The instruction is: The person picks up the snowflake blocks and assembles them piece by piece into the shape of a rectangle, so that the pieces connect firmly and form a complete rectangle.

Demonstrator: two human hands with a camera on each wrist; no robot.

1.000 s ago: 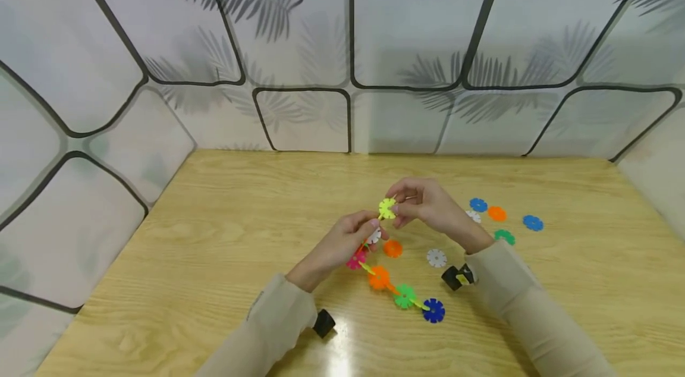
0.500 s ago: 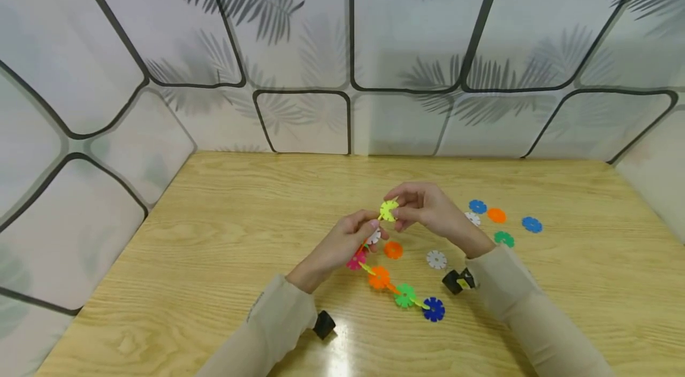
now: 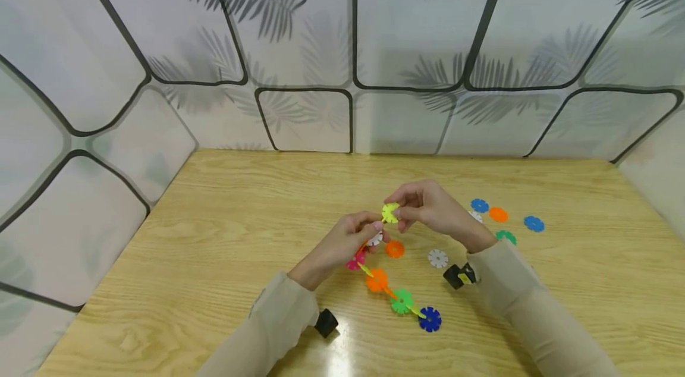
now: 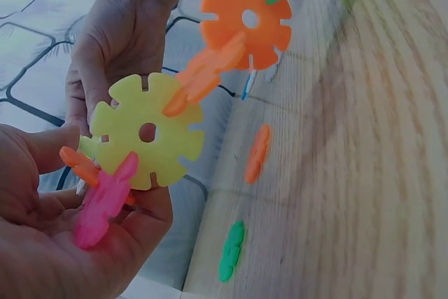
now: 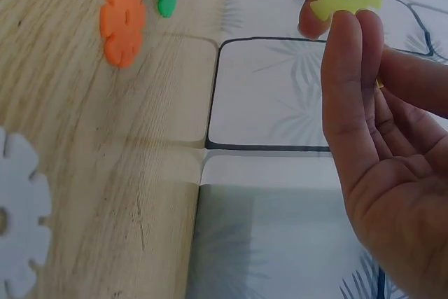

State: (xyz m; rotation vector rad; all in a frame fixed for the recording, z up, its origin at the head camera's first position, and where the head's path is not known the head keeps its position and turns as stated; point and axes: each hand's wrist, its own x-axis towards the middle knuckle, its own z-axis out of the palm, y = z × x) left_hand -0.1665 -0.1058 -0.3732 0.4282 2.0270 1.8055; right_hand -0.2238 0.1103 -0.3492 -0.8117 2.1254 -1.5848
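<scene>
A chain of interlocked notched plastic discs hangs from my left hand [image 3: 342, 249], which grips it near its upper end. Between thumb and fingers, my right hand [image 3: 436, 213] pinches a yellow disc [image 3: 390, 213] at that end. The chain slants down toward me through a pink disc [image 3: 355, 260], an orange disc [image 3: 377, 280], a green disc [image 3: 401, 302] and a dark blue disc [image 3: 430, 319]. Up close in the left wrist view, a larger-looking yellow disc [image 4: 147, 152] links to orange ones. The left fingers partly cover a white disc [image 3: 376, 238].
Loose discs lie on the wooden table [image 3: 241, 216]: an orange one [image 3: 395, 249] and a white one [image 3: 437, 258] near the hands. Farther right are blue [image 3: 534, 223], orange [image 3: 498, 214] and green [image 3: 505, 237] ones. A patterned wall [image 3: 401, 121] rises behind the table.
The chain's lower end has swung slightly toward me and left. The pinched yellow disc has shifted a little right and down; both hands keep their hold.
</scene>
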